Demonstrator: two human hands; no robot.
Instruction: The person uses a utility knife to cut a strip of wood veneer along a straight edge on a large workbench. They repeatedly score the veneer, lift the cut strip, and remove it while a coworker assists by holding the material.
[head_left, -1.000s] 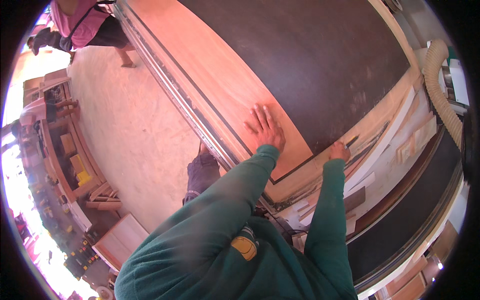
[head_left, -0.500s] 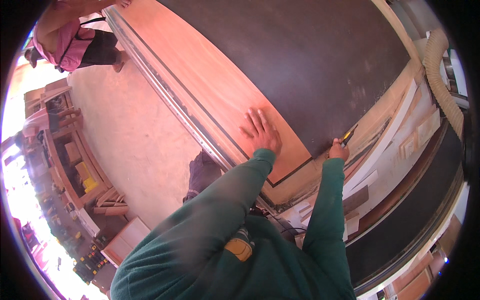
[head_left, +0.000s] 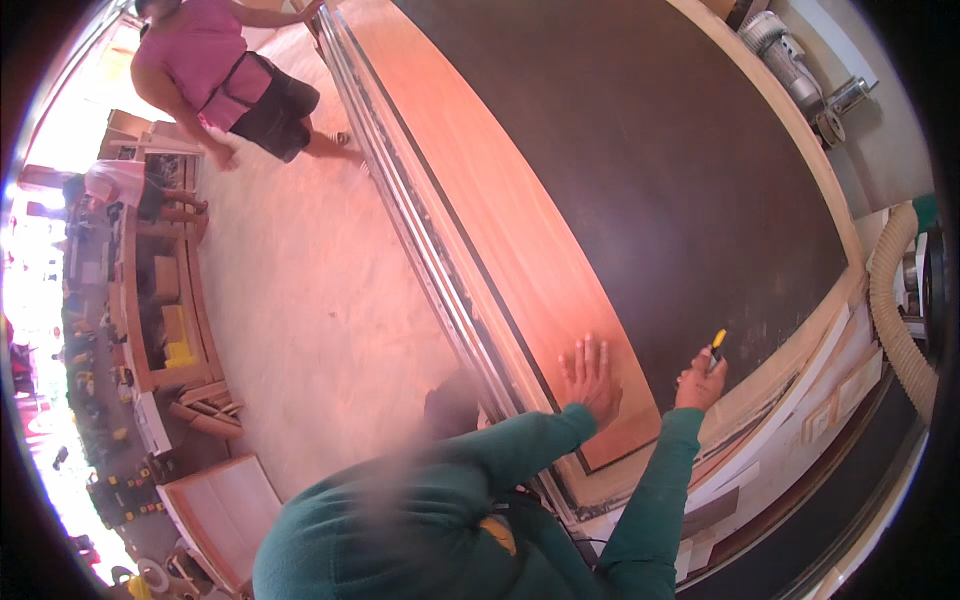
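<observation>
My left hand (head_left: pixel 592 384) lies flat with fingers spread on a reddish-brown wood strip (head_left: pixel 510 220). This strip runs along the left side of a large dark panel (head_left: pixel 650 180), and the two surfaces meet in a slightly curved line. My right hand (head_left: pixel 702 383) is closed around a slim yellow-and-black utility knife (head_left: pixel 716 346), held over the near end of the dark panel. The knife's tip points away from me; whether a blade is out is too small to tell. Both forearms wear green sleeves.
A metal rail (head_left: pixel 420 230) edges the table on the left. A person in a pink top (head_left: pixel 205 60) stands at its far left, one hand on the table. At right are a ribbed hose (head_left: pixel 890 300), a motor (head_left: pixel 785 60) and wood offcuts (head_left: pixel 835 400). Wooden shelving (head_left: pixel 160 290) stands left.
The view has swung, showing more of the person in pink and another person behind. The knife has turned from the pale border toward the dark panel. My left hand stays flat on the strip.
</observation>
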